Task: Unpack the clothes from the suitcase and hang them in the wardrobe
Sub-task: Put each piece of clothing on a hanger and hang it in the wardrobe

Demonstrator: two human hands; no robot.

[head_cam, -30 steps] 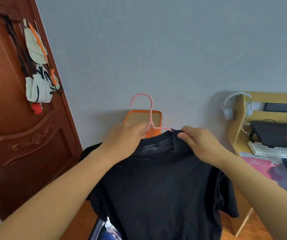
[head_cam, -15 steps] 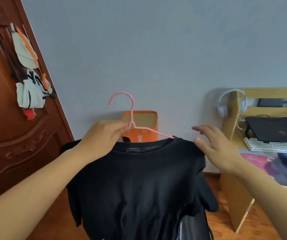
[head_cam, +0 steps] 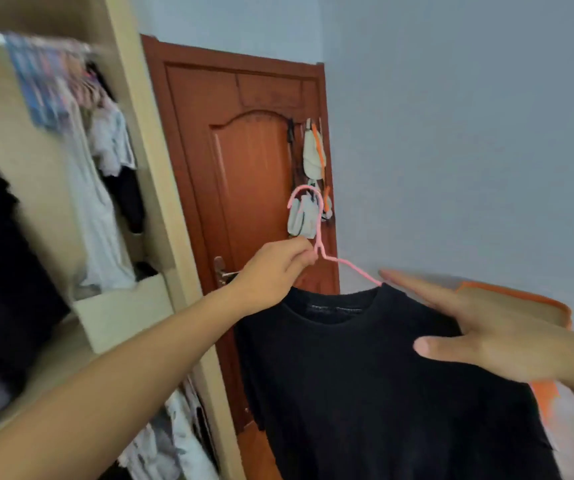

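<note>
A black T-shirt point(head_cam: 375, 382) hangs on a thin pink hanger point(head_cam: 318, 233) in mid-air in front of me. My left hand point(head_cam: 271, 271) grips the hanger just below its hook. My right hand point(head_cam: 479, 334) lies flat with straight fingers on the shirt's right shoulder. The open wardrobe point(head_cam: 129, 168) stands at the left, with several light and dark garments point(head_cam: 95, 188) hanging from its rail. The suitcase is out of sight.
A brown wooden door point(head_cam: 251, 161) stands behind the shirt, with caps and small items point(head_cam: 311, 157) hung on it and a metal handle point(head_cam: 221, 271). An orange box point(head_cam: 520, 299) sits by the grey wall at the right. Folded clothes fill the wardrobe's lower shelves point(head_cam: 174, 441).
The view has swung left from the desk corner to the wardrobe and door. The shirt on its hanger moved with it, and my right hand now rests flat on the shoulder.
</note>
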